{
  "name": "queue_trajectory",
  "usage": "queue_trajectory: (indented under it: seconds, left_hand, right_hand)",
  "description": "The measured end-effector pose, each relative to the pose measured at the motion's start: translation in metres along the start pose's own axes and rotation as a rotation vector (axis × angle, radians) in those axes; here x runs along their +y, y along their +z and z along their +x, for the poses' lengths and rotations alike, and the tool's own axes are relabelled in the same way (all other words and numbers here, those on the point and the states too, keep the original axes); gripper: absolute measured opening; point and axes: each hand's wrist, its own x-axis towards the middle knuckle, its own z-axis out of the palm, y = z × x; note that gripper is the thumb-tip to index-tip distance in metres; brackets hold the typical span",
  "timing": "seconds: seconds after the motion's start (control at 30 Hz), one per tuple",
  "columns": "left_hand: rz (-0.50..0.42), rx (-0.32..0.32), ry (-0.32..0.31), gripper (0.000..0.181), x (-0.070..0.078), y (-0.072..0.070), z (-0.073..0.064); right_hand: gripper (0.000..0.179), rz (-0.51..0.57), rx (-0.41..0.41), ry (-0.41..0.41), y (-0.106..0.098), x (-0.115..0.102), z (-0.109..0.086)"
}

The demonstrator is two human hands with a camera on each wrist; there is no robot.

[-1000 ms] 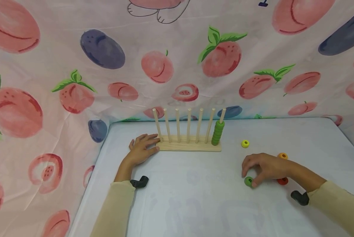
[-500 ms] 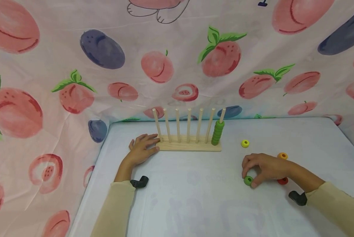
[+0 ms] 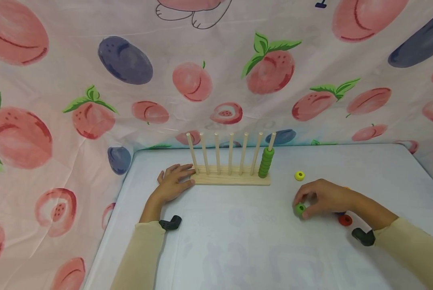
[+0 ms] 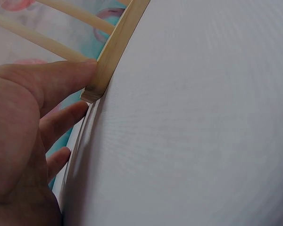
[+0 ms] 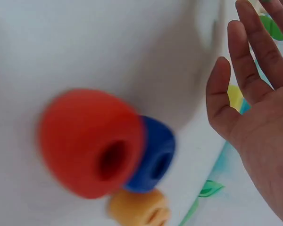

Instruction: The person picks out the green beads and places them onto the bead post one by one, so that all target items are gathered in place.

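Observation:
A wooden peg stand [image 3: 231, 181] with several upright pegs stands at the back of the table. Green beads [image 3: 265, 163] are stacked on its rightmost peg, leaving the peg's top bare. My left hand [image 3: 173, 183] rests at the stand's left end with fingers spread; in the left wrist view its thumb [image 4: 73, 77] touches the base. To the right, my right hand [image 3: 325, 198] pinches a green bead [image 3: 300, 209] between thumb and fingertips. In the right wrist view, a red bead [image 5: 89, 141], a blue bead [image 5: 153, 157] and an orange bead [image 5: 137, 207] lie close together below the hand.
A yellow bead [image 3: 299, 175] lies between the stand and my right hand. In the head view the right hand and wrist partly cover the blue and orange beads. Fruit-patterned cloth [image 3: 202, 48] rises behind the white tabletop [image 3: 231, 237].
My right hand has shifted a little away from me and slightly left, taking the green bead along. The left hand and the peg stand have stayed put.

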Motion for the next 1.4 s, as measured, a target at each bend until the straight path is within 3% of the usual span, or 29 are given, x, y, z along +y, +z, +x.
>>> queue_trajectory:
  seconds: [0.13, 0.37, 0.63, 1.0, 1.4]
  left_hand:
    - [0.001, -0.002, 0.002, 0.048, 0.0, 0.0, 0.0]
    - [-0.005, -0.001, 0.005, 0.048, 0.0, 0.0, 0.0]
    - [0.004, -0.001, 0.002, 0.048, 0.001, 0.001, 0.0]
    - [0.009, -0.004, -0.002, 0.048, 0.001, 0.0, 0.0]
    - [0.012, -0.009, 0.002, 0.048, 0.001, -0.001, 0.0]
  right_hand:
    - [0.031, -0.008, 0.04, 0.048, -0.012, -0.009, 0.007]
    - [0.033, -0.054, 0.147, 0.014, -0.037, -0.027, 0.019]
    - [0.025, -0.132, 0.379, -0.011, -0.06, -0.053, 0.029]
    - [0.028, 0.076, 0.635, 0.131, -0.079, -0.082, 0.042]
    - [0.031, 0.132, 0.709, 0.065, -0.095, -0.108, 0.056]
